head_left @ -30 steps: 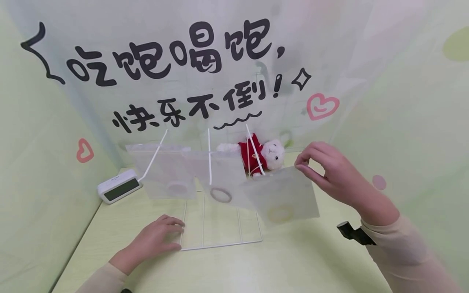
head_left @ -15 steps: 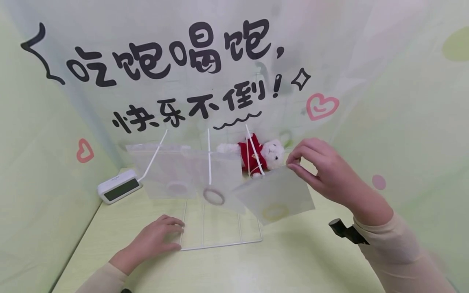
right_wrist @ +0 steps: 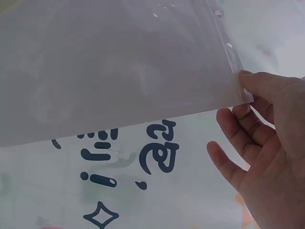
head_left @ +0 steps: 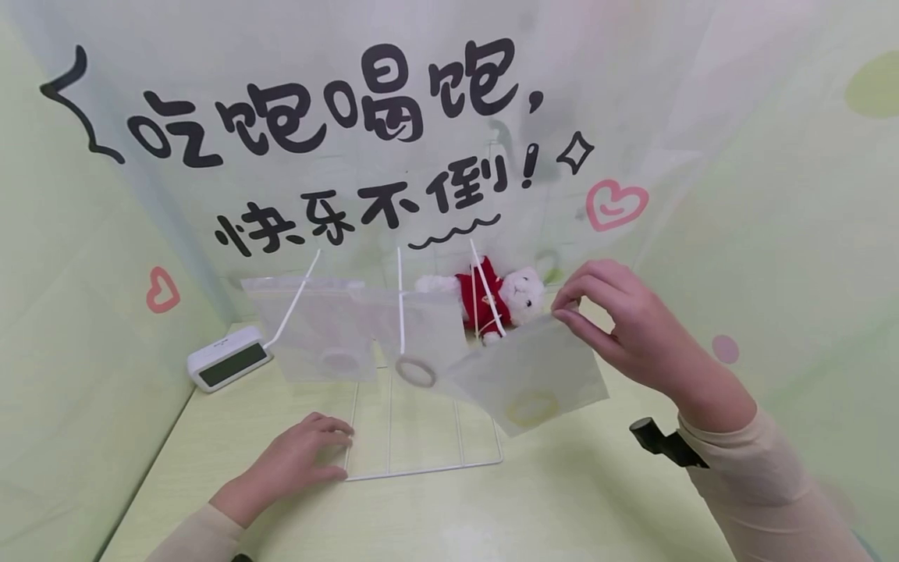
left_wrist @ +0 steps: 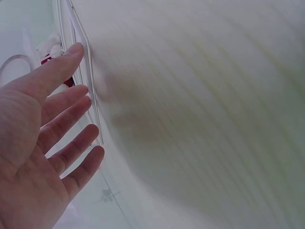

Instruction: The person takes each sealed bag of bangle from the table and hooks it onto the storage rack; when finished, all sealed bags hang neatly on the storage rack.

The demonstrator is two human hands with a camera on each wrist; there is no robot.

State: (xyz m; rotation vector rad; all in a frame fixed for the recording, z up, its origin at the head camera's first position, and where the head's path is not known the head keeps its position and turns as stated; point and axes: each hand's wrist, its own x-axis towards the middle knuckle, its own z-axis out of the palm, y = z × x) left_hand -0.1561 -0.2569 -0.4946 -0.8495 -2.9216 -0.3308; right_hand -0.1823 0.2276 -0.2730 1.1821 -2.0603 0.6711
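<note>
My right hand (head_left: 625,328) pinches the upper right corner of a clear plastic bag (head_left: 541,363), thumb on one side and fingers on the other. A yellow ring (head_left: 531,407) shows through it. The bag's top edge reaches the front end of the right prong of a white wire rack (head_left: 421,471); whether the prong passes through it I cannot tell. Two similar bags hang at the other prongs, the middle bag (head_left: 428,328) with a greyish ring (head_left: 416,371) and the left bag (head_left: 309,320) with a pale purple one. Beside the rack's left edge rests my left hand (head_left: 298,460), fingers extended against the wire.
A white digital clock (head_left: 229,359) stands left of the rack. Behind the right prong lies a white plush toy (head_left: 523,293) in a red top. A printed curtain (head_left: 316,172) closes off the back of the pale table (head_left: 435,519).
My right hand has shifted slightly left with the corner of the bag, and the yellow ring moved a little with it. The middle bag has swayed. My left hand has stayed still.
</note>
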